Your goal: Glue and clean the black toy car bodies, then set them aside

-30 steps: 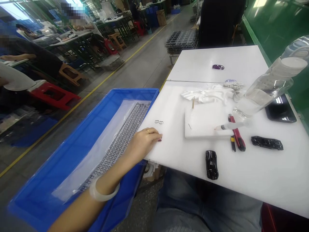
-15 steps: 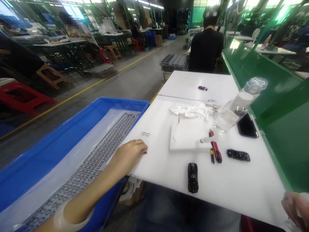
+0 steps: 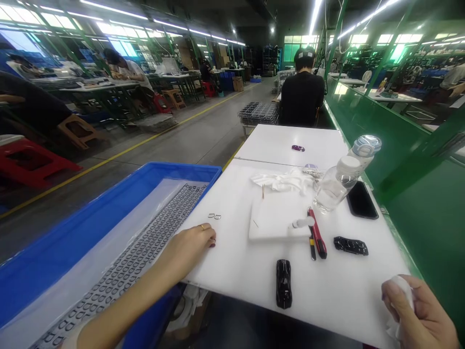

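Observation:
My left hand (image 3: 196, 242) rests at the left edge of the white table (image 3: 247, 271), its fingers curled together and facing down. What they hold, if anything, is hidden. Two small dark-outlined frames (image 3: 214, 216) lie just beyond it. At the lower right, my right hand (image 3: 423, 305) is closed on a crumpled white tissue (image 3: 403, 286), pinched between thumb and fingers. A black toy car (image 3: 284, 283) sits near the table's front edge, pointing away from me. Another black toy car (image 3: 350, 245) lies sideways further right, between it and my right hand.
A blue bin (image 3: 174, 168) on the left holds a sheet of small outlined pieces (image 3: 145, 252). On the table are a white block (image 3: 272, 220), a red utility knife (image 3: 317, 232), white cloth (image 3: 286, 182), clear bottle (image 3: 330, 191), phone (image 3: 362, 199) and purple toy car (image 3: 298, 148). A person (image 3: 302, 94) sits ahead.
My right hand has come further into view from the lower right, and the white tissue in it now shows clearly. My head view has tilted up. My left hand stays at the table edge.

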The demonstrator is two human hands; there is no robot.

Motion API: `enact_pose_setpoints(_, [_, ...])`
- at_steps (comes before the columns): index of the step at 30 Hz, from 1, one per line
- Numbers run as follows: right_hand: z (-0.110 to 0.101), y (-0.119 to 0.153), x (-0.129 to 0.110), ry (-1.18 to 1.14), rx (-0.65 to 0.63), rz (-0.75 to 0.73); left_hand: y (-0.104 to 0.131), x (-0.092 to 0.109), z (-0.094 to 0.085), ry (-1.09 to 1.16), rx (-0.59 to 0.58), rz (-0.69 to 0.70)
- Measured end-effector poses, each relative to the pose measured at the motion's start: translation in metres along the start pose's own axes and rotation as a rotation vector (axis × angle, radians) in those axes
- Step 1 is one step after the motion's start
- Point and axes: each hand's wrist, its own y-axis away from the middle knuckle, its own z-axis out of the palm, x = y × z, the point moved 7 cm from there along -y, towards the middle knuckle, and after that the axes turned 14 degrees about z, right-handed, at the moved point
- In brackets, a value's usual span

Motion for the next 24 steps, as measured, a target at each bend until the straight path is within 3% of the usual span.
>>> enact_pose_setpoints(3, [0.025, 0.0, -0.011, 0.002, -0.098, 0.007, -0.002, 0.005, -0.006, -0.007, -0.035, -0.006])
enact_pose_setpoints(7, [0.056, 0.007, -0.032, 0.073, -0.287, -0.111, -0.005, 0.006, -0.003, -0.013, -0.049, 0.02])
enact_pose_setpoints(13, [0.067, 0.012, -0.043, 0.156, -0.348, -0.195, 0.001, -0.004, 0.006, 0.011, 0.006, 0.03])
enact_pose_setpoints(19, [0.071, 0.016, -0.047, 0.161, -0.413, -0.23, 0.022, -0.007, -0.004, 0.247, 0.26, -0.022])
enact_pose_setpoints(22, [0.074, 0.017, -0.042, 0.183, -0.414, -0.219, 0.026, 0.007, -0.007, 0.512, 0.441, -0.022])
enact_pose_setpoints(24, [0.075, 0.019, -0.04, 0.163, -0.396, -0.188, 0.021, 0.025, 0.0, 0.778, 0.484, 0.016])
